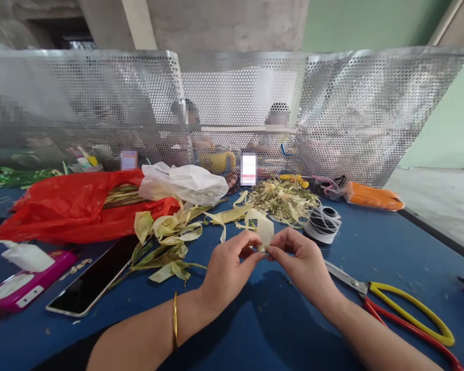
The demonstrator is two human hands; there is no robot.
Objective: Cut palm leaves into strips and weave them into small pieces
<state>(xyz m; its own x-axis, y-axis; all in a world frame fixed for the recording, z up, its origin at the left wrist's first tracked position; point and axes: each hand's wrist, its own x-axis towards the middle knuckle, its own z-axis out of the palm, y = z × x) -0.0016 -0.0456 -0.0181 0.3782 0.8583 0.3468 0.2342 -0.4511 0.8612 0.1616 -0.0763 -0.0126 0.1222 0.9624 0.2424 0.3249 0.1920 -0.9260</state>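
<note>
A pale strip of dried husk (266, 230) stands up between my two hands, its lower end pinched. My left hand (232, 260), below a gold bangle (175, 319) on the wrist, closes thumb and fingers on its base. From the other side my right hand (299, 257) pinches the same strip, fingertips almost touching the left ones. Dried husk leaves (174, 232) lie to the left of my hands, and a heap of shredded husk pieces (282, 198) lies behind them. Close to my right hand are a spool of grey thread (323, 225) and scissors (371, 291) with yellow and red handles.
Red plastic bag (73, 201) and white plastic bag (185, 183) lie at back left. A dark tablet or phone (96, 278) and a magenta power strip (34, 281) are at left. An orange packet (373, 197) sits back right. A perforated metal screen (235, 87) borders the blue table; people sit behind.
</note>
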